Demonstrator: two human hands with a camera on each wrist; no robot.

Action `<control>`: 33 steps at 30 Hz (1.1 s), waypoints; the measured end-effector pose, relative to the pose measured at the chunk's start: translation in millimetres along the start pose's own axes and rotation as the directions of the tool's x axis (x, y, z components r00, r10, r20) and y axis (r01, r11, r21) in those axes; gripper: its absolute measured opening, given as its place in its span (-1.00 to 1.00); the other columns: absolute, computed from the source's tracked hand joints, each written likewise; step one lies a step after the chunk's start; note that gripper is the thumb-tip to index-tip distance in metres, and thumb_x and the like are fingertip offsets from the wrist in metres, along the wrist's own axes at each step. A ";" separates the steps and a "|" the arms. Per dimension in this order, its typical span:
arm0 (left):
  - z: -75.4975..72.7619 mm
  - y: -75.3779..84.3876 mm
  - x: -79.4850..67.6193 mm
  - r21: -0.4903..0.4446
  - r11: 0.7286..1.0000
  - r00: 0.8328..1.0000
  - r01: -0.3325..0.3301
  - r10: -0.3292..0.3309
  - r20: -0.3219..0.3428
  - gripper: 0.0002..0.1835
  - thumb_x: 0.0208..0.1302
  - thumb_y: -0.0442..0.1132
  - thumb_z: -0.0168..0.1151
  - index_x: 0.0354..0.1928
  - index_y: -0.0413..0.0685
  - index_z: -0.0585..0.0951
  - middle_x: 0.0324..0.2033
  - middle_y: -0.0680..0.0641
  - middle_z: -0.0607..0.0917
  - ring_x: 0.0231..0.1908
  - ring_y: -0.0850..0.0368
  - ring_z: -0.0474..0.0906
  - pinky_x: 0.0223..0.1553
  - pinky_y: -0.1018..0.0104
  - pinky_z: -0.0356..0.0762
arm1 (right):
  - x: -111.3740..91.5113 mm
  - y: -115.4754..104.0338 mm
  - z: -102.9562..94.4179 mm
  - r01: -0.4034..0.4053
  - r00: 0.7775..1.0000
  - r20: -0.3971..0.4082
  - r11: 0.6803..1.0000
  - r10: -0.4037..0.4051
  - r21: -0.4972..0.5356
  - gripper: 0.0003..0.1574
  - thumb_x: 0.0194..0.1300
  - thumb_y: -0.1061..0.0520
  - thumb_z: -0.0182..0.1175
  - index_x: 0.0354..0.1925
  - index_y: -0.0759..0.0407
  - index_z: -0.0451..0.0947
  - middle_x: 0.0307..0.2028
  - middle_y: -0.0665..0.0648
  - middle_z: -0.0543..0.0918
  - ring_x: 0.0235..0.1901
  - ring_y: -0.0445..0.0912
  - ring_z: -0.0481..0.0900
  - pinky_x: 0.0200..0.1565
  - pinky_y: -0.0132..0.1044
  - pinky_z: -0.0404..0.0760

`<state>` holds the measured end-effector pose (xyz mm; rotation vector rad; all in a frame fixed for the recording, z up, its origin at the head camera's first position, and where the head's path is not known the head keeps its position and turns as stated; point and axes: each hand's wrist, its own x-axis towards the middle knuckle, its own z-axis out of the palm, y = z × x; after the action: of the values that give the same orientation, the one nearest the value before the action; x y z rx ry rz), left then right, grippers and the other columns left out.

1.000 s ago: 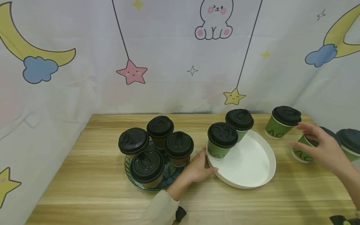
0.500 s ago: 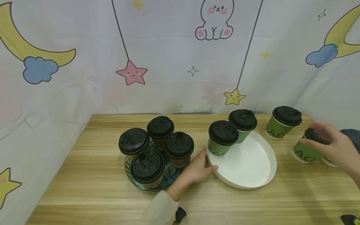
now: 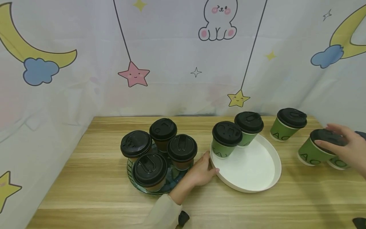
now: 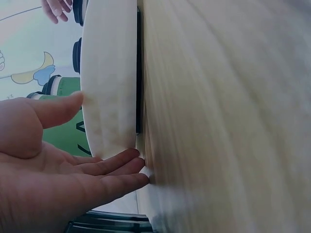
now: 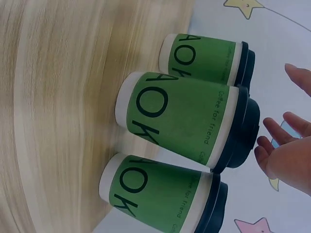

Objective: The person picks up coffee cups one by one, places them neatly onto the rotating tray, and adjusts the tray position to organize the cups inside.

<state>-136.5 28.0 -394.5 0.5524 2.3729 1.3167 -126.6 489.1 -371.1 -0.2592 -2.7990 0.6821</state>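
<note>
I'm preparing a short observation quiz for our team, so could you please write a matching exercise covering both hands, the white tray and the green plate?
Column one:
1. left hand
2. right hand
3. white tray
4. green plate

Column two:
A. holds two green cups
B. close to a black lid at the right of the table
C. holds four brown cups
D. touching the tray's rim

Right pairs: 1-D, 2-B, 3-A, 4-C.
</note>
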 end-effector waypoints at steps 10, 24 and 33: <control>-0.1 1.3 -0.9 0.016 1.000 1.000 -0.018 0.018 0.002 -0.34 0.32 -0.30 0.04 0.33 -0.44 0.01 0.26 -0.39 0.18 0.27 -0.17 0.09 0.23 0.02 0.08 | 8.7 37.5 4.3 -0.045 0.999 -0.022 0.999 0.045 0.004 0.17 0.11 -0.23 0.24 0.43 0.04 -0.20 0.34 0.41 -0.01 0.24 0.41 -0.06 0.00 0.42 0.02; 0.0 0.9 -0.5 -0.029 0.999 1.000 0.019 -0.019 0.014 -0.19 0.25 -0.18 0.16 0.35 -0.40 -0.04 0.30 -0.36 0.11 0.30 -0.16 0.01 0.25 0.00 0.03 | -6.6 -1.0 -6.4 -0.072 0.997 -0.007 0.997 0.072 0.017 0.09 0.20 -0.13 0.18 0.41 0.24 -0.20 0.28 0.53 -0.01 0.16 0.44 0.01 -0.03 0.41 0.10; -0.8 2.8 -0.7 -0.015 1.000 1.000 0.028 -0.027 0.013 -0.26 0.30 -0.22 0.09 0.35 -0.40 -0.04 0.29 -0.36 0.12 0.30 -0.16 0.03 0.24 0.01 0.05 | 14.7 64.8 15.2 -0.098 0.993 -0.062 0.995 0.097 -0.016 0.13 0.14 -0.18 0.22 0.43 -0.11 -0.26 0.38 0.31 -0.12 0.29 0.32 -0.10 0.05 0.39 0.03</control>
<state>-135.8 28.5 -391.6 0.5206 2.3495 1.3144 -137.5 542.7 -411.9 -0.4158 -2.7510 0.6576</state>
